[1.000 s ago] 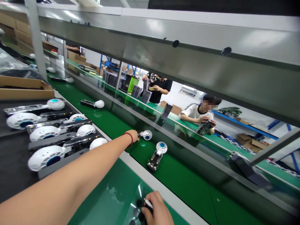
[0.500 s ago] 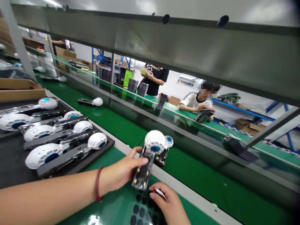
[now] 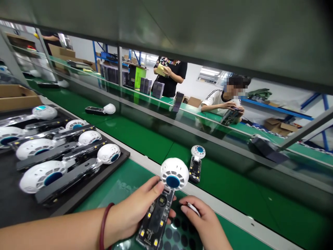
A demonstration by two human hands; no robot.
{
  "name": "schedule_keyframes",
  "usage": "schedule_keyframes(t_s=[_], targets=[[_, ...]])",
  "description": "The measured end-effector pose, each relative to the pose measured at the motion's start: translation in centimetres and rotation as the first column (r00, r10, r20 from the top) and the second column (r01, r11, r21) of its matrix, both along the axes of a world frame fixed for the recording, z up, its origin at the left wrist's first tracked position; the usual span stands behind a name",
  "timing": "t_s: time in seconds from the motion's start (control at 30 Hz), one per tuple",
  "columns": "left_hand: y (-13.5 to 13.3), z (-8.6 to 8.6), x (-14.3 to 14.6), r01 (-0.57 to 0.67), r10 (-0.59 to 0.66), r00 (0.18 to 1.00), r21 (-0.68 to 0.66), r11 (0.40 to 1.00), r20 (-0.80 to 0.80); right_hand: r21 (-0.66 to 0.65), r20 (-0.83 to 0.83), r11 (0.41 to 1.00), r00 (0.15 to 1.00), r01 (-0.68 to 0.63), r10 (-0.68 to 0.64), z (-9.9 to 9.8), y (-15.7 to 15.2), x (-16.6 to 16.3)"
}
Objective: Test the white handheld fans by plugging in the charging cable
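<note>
My left hand point(image 3: 132, 208) is wrapped round the handle of a handheld device point(image 3: 155, 222). Its white round head with a blue disc tilts toward me, and the see-through handle shows a dark circuit board with yellow-white squares. Close by on the right, my right hand point(image 3: 208, 222) pinches a slim white tool point(image 3: 194, 209), mostly hidden by the fingers; its exact kind cannot be made out. Below both hands, a sheet of black round stickers point(image 3: 177, 236) lies on the green tabletop point(image 3: 122, 177).
On the left, a black foam tray point(image 3: 75, 205) bears several similar devices. Another device point(image 3: 195, 166) lies on the green conveyor belt point(image 3: 145, 140), with one more point(image 3: 101, 109) farther back. A metal shelf point(image 3: 208, 41) hangs overhead. Two co-workers point(image 3: 222, 100) point(image 3: 171, 74) are across the line.
The device in my left hand has come lower and nearer, its handle now more fully seen. My right hand has shifted slightly right and up, still pinching the slim tool. The view has shifted.
</note>
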State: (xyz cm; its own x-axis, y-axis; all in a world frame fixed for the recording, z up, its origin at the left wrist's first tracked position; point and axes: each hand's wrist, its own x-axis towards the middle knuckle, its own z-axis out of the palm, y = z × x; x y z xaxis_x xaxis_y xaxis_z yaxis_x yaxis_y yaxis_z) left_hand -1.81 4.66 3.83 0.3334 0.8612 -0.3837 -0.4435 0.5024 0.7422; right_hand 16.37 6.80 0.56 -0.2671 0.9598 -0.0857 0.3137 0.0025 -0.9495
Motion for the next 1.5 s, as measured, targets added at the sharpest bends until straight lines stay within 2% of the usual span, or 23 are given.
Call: schedule_keyframes(t_s=[0.1,0.17,0.23,0.3,0.43,0.53,0.6,0.73,0.87,0.97,1.1,1.17,1.3,1.5], targets=[[-0.2,-0.1,0.1,0.004,-0.002,0.998,-0.029,1.000,0.067,-0.064,-0.203,0.984,0.963,0.165,-0.175,0.0,-0.4,-0.5],[-0.3,-0.2,0.0,-0.007,0.005,0.997,0.021,1.000,0.077,-0.122,-0.318,0.964,0.911,0.235,-0.262,0.2,-0.7,-0.8],[-0.3,-0.3,-0.1,-0.017,0.010,0.997,0.105,0.994,0.071,-0.148,-0.360,0.956,0.886,0.254,-0.291,0.5,-1.0,-1.1],[-0.4,-0.2,-0.2,-0.008,0.004,1.000,0.130,0.991,0.031,-0.158,-0.357,0.955,0.887,0.252,-0.293,0.9,-1.2,-1.4],[-0.5,0.0,0.0,-0.039,0.038,0.993,-0.003,0.999,-0.116,-0.072,-0.296,0.973,0.927,0.221,-0.232,1.4,-1.6,-1.5],[-0.5,0.0,0.0,-0.061,0.050,0.989,-0.081,0.995,-0.138,0.105,-0.230,0.992,0.972,0.063,-0.038,1.5,-1.7,-1.3],[-0.4,0.0,-0.1,-0.051,0.036,0.990,-0.112,0.992,-0.136,0.202,-0.172,0.977,0.980,-0.065,0.101,1.6,-1.6,-1.0],[-0.4,0.1,-0.1,-0.049,0.033,0.984,-0.087,0.995,-0.173,0.261,-0.112,0.950,0.972,-0.174,0.209,1.9,-1.6,-0.7],[-0.8,-0.3,0.5,-0.076,0.067,0.991,-0.077,0.994,-0.113,0.295,-0.085,0.943,0.979,-0.154,0.187,2.5,-1.9,-1.0],[-1.4,-1.1,1.0,-0.079,0.082,0.996,-0.108,0.991,0.023,0.330,0.060,0.929,0.986,-0.169,0.158,2.8,-2.5,-1.5],[-1.9,-2.1,1.5,-0.067,0.069,0.990,-0.020,0.998,0.121,0.298,0.185,0.951,0.982,-0.082,0.027,2.7,-3.4,-2.2],[-2.0,-2.4,1.5,-0.051,0.049,0.992,0.012,0.999,0.114,0.289,0.235,0.953,0.972,-0.094,0.024,2.6,-3.5,-2.3],[-2.0,-2.5,1.4,-0.063,0.060,0.998,0.105,0.992,0.033,0.305,0.334,0.923,0.934,-0.236,0.129,2.6,-3.5,-2.1],[-2.0,-2.5,1.3,-0.044,0.056,0.996,0.159,0.986,-0.069,0.276,0.336,0.929,0.930,-0.246,0.147,2.6,-3.6,-2.3]])
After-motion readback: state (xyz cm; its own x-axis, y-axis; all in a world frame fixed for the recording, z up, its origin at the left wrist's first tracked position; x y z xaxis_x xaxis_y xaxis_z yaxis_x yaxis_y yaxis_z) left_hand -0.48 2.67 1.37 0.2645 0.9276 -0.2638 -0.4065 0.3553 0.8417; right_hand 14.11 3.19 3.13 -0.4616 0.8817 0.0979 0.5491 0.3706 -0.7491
